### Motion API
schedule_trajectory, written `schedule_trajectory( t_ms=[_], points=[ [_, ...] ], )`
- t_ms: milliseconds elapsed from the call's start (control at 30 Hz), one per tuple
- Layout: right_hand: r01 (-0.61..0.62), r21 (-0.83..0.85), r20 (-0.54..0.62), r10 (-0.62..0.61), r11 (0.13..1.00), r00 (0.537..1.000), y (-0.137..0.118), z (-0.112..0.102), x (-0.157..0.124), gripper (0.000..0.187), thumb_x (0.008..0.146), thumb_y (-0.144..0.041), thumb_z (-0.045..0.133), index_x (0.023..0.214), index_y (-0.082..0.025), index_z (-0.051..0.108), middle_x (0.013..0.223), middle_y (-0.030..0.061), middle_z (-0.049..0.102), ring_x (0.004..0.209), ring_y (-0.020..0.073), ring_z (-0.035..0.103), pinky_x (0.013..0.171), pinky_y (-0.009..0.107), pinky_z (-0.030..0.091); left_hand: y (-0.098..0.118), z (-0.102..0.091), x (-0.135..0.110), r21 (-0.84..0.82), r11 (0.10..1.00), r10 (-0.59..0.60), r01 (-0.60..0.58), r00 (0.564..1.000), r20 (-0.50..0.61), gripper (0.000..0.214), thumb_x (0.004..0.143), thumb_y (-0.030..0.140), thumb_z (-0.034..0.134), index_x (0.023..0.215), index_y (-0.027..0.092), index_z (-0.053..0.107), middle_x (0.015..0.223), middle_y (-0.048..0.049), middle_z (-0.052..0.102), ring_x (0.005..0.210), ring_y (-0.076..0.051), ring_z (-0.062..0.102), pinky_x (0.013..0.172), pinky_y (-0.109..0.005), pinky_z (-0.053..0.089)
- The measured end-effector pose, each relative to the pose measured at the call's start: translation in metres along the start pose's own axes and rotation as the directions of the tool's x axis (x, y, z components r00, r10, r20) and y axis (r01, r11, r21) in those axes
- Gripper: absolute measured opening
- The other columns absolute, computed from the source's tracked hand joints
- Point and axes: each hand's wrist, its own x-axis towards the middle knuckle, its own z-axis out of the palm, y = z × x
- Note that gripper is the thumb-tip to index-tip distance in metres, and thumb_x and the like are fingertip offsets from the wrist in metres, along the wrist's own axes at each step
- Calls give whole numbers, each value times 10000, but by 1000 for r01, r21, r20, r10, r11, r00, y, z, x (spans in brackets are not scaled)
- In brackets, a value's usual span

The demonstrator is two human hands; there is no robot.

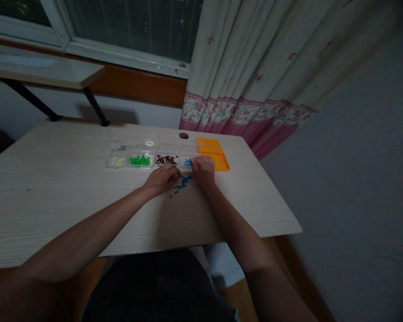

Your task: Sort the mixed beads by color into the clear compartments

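A clear divided box [147, 152] lies on the wooden table [70, 188], holding cream beads [117, 161], green beads [140, 160], brown beads [165, 158] and a few blue beads [187, 163]. Loose blue beads [181, 184] are scattered on the table in front of it. My left hand [161, 178] rests on the table beside this pile, fingers curled as in a pinch. My right hand [203, 169] is at the blue compartment, fingers bent together. What either hand holds is too small to see.
An orange lid or tray [215, 153] lies right of the box. A small dark round thing [183, 135] sits near the table's far edge. A second table [43, 71] stands by the window at the back left. A curtain [255, 67] hangs behind.
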Motion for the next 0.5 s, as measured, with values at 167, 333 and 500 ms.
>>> schedule_trajectory(
  t_ms=[167, 333, 500],
  points=[
    [-8, 19, 8, 8, 1000, 1000, -2, 1, -1, 242, 955, -352, 521, 941, -228, 728, 982, 58, 681, 978, 204, 512, 885, 347, 337, 1, 1, 1, 18, 1000, -5, 5, 1000, -19, 215, 923, 276, 472, 1063, 250, 633, 1014, -48, 580, 929, -188, 604, 811, -288, 475],
    [-3, 29, -4, 3, 1000, 1000, -6, -1, -1, 251, 952, -355, 522, 922, -228, 736, 977, 55, 684, 970, 203, 506, 885, 344, 338, 2, 0, 0, 22, 1000, -12, 12, 1000, -25, 188, 912, 269, 495, 1038, 240, 632, 1004, -52, 585, 907, -194, 608, 781, -292, 477],
    [86, 47, 30, -87, 995, 996, -6, -12, -3, 226, 941, -339, 546, 938, -220, 738, 976, 58, 683, 965, 194, 506, 869, 332, 352, 3, -1, -1, 31, 999, -13, 14, 999, -29, 180, 914, 272, 498, 1039, 232, 621, 1008, -53, 589, 901, -190, 608, 778, -285, 474]
  ],
)
